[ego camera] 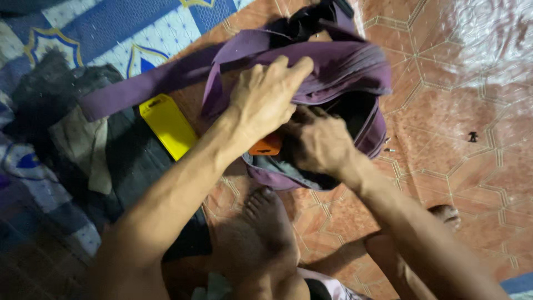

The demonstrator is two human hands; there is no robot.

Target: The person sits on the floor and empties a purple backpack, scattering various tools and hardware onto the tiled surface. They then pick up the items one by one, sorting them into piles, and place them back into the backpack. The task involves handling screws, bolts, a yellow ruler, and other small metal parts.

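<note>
Purple cloth is bunched under the fingers of our left hand, which curl over the top flap of the bag and pinch it up and back, so the mouth gapes. Our right hand is sunk into that opening with its fingers bent inward; we cannot tell whether they close on anything, as the tips are lost in the dark lining. An orange piece shows just beside the right hand at the near lip. We judge the work goes best if the left hand holds the flap high and taut, letting the right feel about without snagging the lining. The bag lies on the tiled floor just ahead of our bare foot, its strap trailing left across a yellow card and dark clothes. Bare tiles lie on the right; the left is crowded up to the blue patterned mat.
</note>
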